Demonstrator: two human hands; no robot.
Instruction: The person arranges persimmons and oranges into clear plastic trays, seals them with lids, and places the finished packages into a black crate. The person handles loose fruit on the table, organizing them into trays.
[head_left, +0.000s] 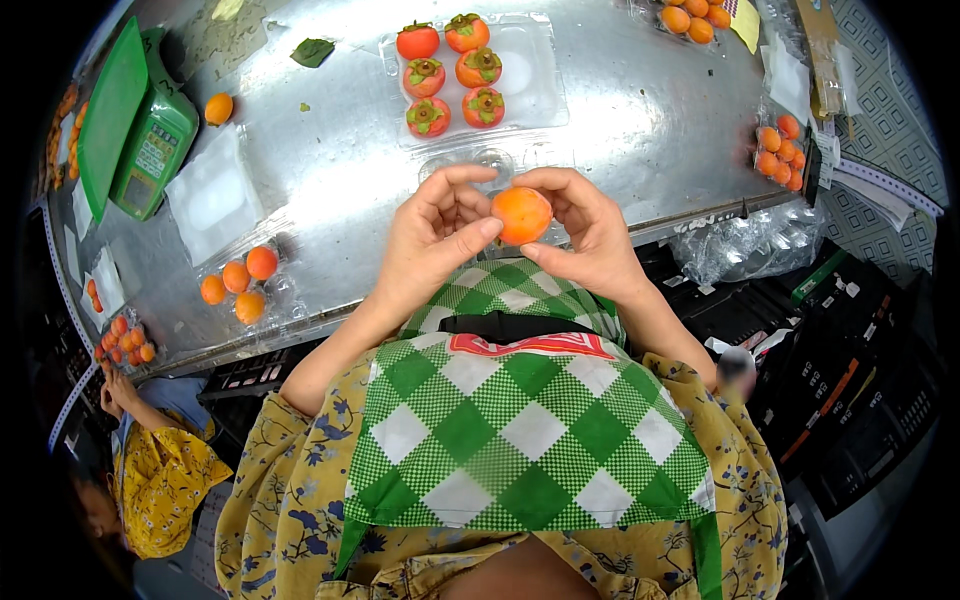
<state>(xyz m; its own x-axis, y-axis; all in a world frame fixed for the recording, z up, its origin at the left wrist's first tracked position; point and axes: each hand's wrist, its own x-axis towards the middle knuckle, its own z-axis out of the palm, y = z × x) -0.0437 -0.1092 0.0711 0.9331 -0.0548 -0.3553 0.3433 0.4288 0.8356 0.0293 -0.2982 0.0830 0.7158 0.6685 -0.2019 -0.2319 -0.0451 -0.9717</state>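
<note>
In front of my apron an orange persimmon (521, 216) is held up between my two hands, over the table's near edge. My left hand (440, 225) touches it with the thumb, its fingers curled beside the fruit. My right hand (585, 230) grips it from the other side, thumb below and fingers above. Just beyond my hands lies a clear plastic tray (535, 75). Several persimmons (425, 78) with green calyxes fill its left and middle in two columns; its right part holds no fruit.
On the metal table (640, 120) stand a green scale (152, 155) at far left, a single persimmon (218, 109), a white tray (215, 195) and a pack of persimmons (248, 308). Another pack (780, 152) sits right. Dark crates (830, 370) are lower right. A co-worker's hand (120, 392) shows lower left.
</note>
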